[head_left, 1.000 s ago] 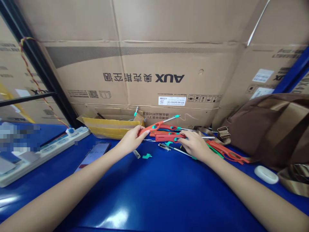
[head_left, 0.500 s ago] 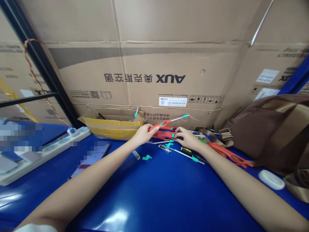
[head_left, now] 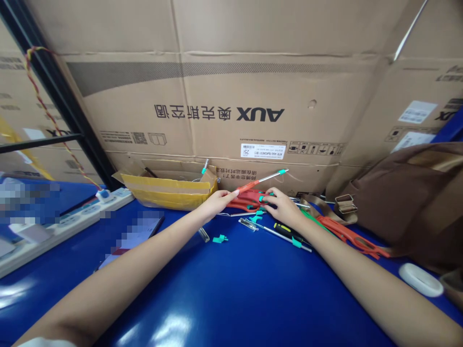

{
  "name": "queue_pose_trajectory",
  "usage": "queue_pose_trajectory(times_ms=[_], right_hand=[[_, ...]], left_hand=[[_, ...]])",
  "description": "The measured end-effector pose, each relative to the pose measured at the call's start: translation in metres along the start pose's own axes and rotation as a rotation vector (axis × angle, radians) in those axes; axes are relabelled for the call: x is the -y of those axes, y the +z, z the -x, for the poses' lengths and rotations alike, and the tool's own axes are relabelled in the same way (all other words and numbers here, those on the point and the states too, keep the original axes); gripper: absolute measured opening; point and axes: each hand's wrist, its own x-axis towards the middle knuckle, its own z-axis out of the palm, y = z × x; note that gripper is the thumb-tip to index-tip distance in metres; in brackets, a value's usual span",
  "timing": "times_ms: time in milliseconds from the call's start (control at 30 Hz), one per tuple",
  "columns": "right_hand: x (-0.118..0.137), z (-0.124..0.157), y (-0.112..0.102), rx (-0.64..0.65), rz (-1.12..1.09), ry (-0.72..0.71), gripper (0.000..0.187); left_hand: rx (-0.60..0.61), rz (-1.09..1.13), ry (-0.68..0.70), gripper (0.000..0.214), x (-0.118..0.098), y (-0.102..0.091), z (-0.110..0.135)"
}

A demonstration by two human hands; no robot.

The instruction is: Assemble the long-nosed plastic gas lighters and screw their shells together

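Note:
My left hand (head_left: 217, 201) pinches the handle end of a red long-necked lighter (head_left: 253, 183) whose metal tube with a teal tip points up and right. My right hand (head_left: 284, 208) rests closed on a pile of red lighters (head_left: 249, 200) lying on the blue table (head_left: 231, 289) against the cardboard; its fingertips grip one of them. In front of the hands lie a loose metal tube (head_left: 253, 224), small teal plastic parts (head_left: 219, 238), and a black-handled screwdriver (head_left: 289, 232).
Big cardboard boxes (head_left: 224, 106) wall the back. A small yellow-taped carton (head_left: 170, 190) stands left of the pile. A white power strip (head_left: 65, 219) and a phone (head_left: 133, 236) lie at left. More red lighters (head_left: 347, 233), a brown bag (head_left: 405, 197) and a white oval case (head_left: 421, 279) are at right.
Both hands have moved farther back toward the cardboard, the left carrying its lighter to the pile. The right hand left the screwdriver area and now sits on the pile.

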Motion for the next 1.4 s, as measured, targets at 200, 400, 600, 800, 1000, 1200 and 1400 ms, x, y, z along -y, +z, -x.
queue_pose_trajectory(times_ms=[200, 400, 600, 800, 1000, 1200, 1400], right_hand=[[-0.002, 0.002, 0.000, 0.019, 0.078, -0.095, 0.017], [0.003, 0.009, -0.013, 0.019, 0.166, -0.204, 0.031], [0.002, 0.014, -0.015, 0.027, 0.196, -0.261, 0.032], [0.001, 0.015, -0.014, 0.056, 0.212, -0.264, 0.028], [0.003, 0.008, -0.009, 0.061, 0.200, -0.160, 0.020], [0.006, -0.002, -0.005, 0.097, 0.136, -0.090, 0.012], [0.010, -0.009, -0.007, 0.137, 0.078, -0.094, 0.006]], left_hand=[[0.034, 0.114, 0.000, 0.068, 0.006, 0.002, -0.005], [0.090, 0.245, -0.010, 0.067, -0.006, 0.001, -0.001], [0.059, 0.189, -0.008, 0.062, -0.012, -0.003, -0.001], [0.004, 0.071, 0.047, 0.054, -0.011, -0.003, 0.000], [-0.094, -0.089, 0.073, 0.055, -0.012, -0.004, 0.002], [-0.019, -0.078, 0.007, 0.065, -0.005, -0.004, 0.000], [0.019, -0.022, -0.041, 0.068, -0.003, -0.004, 0.000]])
